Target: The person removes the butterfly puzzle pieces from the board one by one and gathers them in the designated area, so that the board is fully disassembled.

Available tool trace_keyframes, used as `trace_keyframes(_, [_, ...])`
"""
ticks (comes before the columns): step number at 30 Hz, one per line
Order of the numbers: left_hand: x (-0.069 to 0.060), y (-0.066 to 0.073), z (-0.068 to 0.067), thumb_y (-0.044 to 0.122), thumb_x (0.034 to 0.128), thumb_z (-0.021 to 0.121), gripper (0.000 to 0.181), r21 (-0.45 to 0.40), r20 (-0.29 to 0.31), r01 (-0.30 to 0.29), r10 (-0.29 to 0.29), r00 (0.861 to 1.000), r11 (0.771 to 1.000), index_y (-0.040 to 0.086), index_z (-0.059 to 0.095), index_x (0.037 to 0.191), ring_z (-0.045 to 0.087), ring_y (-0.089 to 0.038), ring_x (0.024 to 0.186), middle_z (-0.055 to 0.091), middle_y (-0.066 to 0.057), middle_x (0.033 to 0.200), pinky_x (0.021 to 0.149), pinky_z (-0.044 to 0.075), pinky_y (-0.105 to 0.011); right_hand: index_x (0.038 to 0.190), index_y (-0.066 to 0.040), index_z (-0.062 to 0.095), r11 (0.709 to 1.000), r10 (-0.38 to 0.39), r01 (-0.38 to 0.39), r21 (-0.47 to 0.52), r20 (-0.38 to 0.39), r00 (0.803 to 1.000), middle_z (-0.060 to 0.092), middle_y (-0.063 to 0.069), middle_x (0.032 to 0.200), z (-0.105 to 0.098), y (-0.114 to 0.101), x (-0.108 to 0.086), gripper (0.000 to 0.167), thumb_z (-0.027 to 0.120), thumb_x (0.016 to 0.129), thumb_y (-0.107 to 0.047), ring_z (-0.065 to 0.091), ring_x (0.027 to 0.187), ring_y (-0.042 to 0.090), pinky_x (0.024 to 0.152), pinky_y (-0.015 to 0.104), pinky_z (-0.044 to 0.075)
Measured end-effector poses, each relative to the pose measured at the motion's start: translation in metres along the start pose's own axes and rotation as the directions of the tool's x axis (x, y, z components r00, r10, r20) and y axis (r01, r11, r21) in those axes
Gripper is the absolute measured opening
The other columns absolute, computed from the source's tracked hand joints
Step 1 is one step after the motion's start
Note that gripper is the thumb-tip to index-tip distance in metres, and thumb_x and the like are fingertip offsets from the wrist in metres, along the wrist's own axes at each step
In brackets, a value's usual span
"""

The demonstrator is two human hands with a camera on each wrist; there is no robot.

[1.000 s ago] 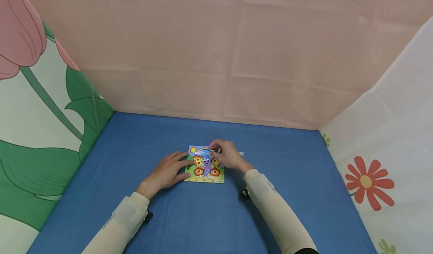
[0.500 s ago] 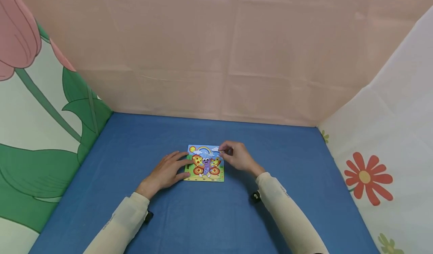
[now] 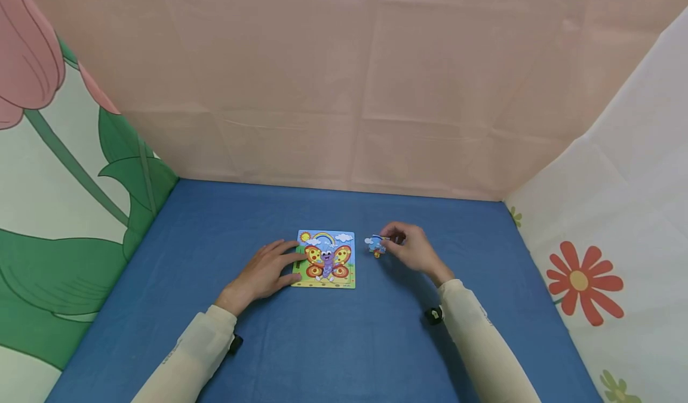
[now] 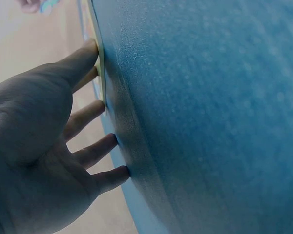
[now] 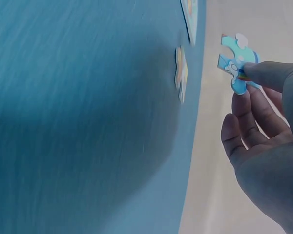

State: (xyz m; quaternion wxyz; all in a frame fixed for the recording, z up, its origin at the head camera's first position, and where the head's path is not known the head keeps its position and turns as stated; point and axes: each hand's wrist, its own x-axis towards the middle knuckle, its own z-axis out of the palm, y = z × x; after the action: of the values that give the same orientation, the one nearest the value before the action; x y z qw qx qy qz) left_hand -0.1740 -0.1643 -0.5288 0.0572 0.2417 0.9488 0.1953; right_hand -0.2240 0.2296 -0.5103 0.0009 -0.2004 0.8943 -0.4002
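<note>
The puzzle board (image 3: 326,277) lies flat on the blue desk (image 3: 322,343), its printed butterfly pointing head-first toward the far edge; the nearly square outline leaves its long axis unclear. The left hand (image 3: 263,271) is spread, fingertips at the board's left edge. Right of the board, the right hand (image 3: 412,249) pinches a blue puzzle piece (image 5: 241,53) above the desk, near a second piece (image 5: 181,75) lying on it.

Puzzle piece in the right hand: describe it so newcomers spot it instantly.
On the blue table, find the butterfly board, then the right hand to its right. That hand pinches a blue puzzle piece, held up, while the loose piece lies on the table.
</note>
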Motion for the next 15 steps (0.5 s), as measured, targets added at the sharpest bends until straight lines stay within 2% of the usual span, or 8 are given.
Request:
trace_keyframes(9, [-0.001, 0.001, -0.001, 0.033, 0.1061, 0.082, 0.05, -0.01, 0.001, -0.004, 0.004, 1.0, 1.0, 0.017, 0.073, 0.153, 0.045, -0.058, 0.161, 0.056, -0.022, 0.17, 0.129, 0.038, -0.078, 0.115, -0.015, 0.08, 0.999, 0.034, -0.034, -0.02, -0.019, 0.999, 0.077, 0.004, 0.099, -0.022, 0.017, -0.015, 0.009, 0.08, 0.107, -0.011, 0.063, 0.082, 0.023, 0.068, 0.029, 0.05])
trace_keyframes(15, [-0.002, 0.002, -0.002, 0.032, 0.1069, 0.081, 0.049, -0.008, -0.002, 0.0, 0.0, 1.0, 1.0, 0.016, 0.073, 0.153, 0.046, -0.057, 0.161, 0.056, -0.022, 0.17, 0.129, 0.038, -0.078, 0.115, -0.013, 0.08, 0.996, 0.085, -0.085, -0.025, 0.001, 0.996, 0.077, 0.006, 0.1, -0.031, 0.03, -0.02, 0.009, 0.079, 0.107, -0.01, 0.062, 0.081, 0.024, 0.066, 0.028, 0.049])
